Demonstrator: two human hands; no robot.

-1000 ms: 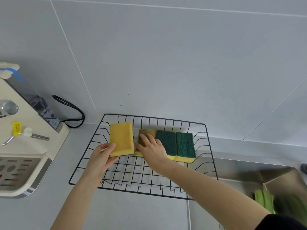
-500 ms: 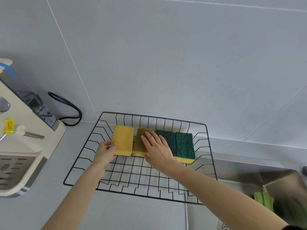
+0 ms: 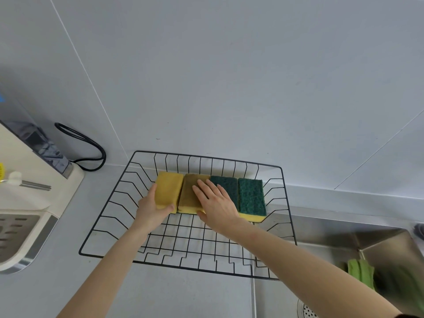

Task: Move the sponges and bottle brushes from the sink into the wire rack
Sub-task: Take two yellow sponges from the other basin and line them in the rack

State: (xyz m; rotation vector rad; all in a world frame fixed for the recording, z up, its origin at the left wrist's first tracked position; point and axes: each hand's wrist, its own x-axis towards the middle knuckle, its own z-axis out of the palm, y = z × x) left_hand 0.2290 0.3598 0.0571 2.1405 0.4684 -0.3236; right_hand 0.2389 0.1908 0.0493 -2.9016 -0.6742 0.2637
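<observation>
A black wire rack [image 3: 110,226] sits on the grey counter against the wall. Several sponges lie in a row along its far side: a yellow sponge [image 3: 168,190], a brownish sponge [image 3: 189,193], and two green-topped sponges [image 3: 226,187] [image 3: 251,196]. My left hand [image 3: 152,210] grips the near left corner of the yellow sponge, which lies flat in the rack. My right hand [image 3: 214,201] rests flat with spread fingers on the brownish sponge and the nearest green one. At the lower right lies the steel sink [image 3: 378,244] with a green brush-like item [image 3: 361,271], blurred.
A cream-coloured appliance [image 3: 27,203] stands on the counter at the left, with a black cable [image 3: 91,148] looping behind it. The sink drain [image 3: 307,311] shows at the bottom edge. White wall panels rise right behind the rack.
My left hand lowered the yellow sponge from a tilted hold to flat in the row, next to the brownish sponge. My right hand slid slightly right and flattened over the sponges.
</observation>
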